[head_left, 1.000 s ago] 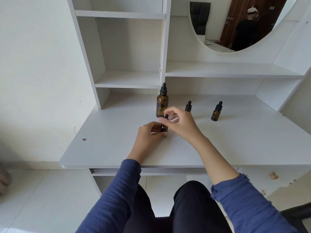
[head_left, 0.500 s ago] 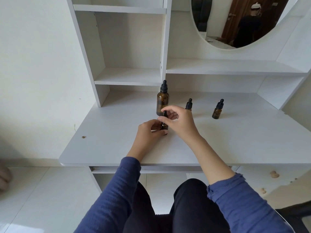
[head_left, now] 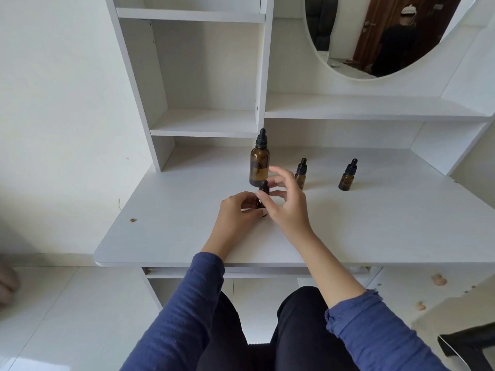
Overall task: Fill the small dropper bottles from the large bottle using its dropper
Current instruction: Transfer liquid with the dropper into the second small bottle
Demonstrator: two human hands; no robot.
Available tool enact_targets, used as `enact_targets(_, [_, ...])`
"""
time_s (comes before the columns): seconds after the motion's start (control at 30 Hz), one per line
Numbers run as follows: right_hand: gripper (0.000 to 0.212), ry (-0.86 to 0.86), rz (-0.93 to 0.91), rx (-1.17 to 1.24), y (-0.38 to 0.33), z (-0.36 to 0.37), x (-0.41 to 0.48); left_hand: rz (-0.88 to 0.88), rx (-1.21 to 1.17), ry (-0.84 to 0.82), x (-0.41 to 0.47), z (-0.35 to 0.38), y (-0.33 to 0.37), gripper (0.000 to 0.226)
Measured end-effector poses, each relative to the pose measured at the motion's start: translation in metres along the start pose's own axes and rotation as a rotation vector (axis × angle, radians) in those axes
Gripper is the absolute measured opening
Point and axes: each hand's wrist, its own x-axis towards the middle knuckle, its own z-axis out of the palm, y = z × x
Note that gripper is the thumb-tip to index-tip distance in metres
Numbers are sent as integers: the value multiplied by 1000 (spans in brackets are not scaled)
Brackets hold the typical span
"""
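The large amber bottle (head_left: 259, 167) with a black dropper cap stands upright at the back of the white desk (head_left: 388, 226). Just in front of it, my left hand (head_left: 235, 212) grips a small amber dropper bottle (head_left: 263, 188) standing on the desk; only its black cap and a bit of the body show. My right hand (head_left: 290, 207) hovers at that cap with its fingers spread, thumb beside the cap, index finger raised. Two more capped small bottles stand to the right, one (head_left: 300, 174) partly behind my right hand, the other (head_left: 347, 175) farther right.
White shelf compartments (head_left: 206, 121) rise behind the desk on the left, a long shelf (head_left: 375, 108) and an oval mirror (head_left: 375, 49) on the right. A small brown speck (head_left: 132, 220) lies on the desk's left part. A dark chair edge (head_left: 468, 346) shows at bottom right.
My right hand, which pinched the small bottle's cap before, has spread its fingers and lifted its index finger. My left hand and the other bottles have stayed put.
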Motion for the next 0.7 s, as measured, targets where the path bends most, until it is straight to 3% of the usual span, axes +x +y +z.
enact_targets(0.2, [33, -63, 50, 53, 2, -1, -1, -13, -6, -8, 0, 0, 1, 19])
enact_targets(0.4, [27, 44, 4, 10, 1, -1, -1, -4, 1, -2, 0, 0, 2, 16])
enact_targets(0.57, [28, -2, 5, 9, 2, -2, -3, -12, -17, -1, -1, 0, 3, 16])
enact_targets(0.7, [28, 68, -54, -38, 4, 0, -2, 5, 3, -3, -2, 0, 4, 15])
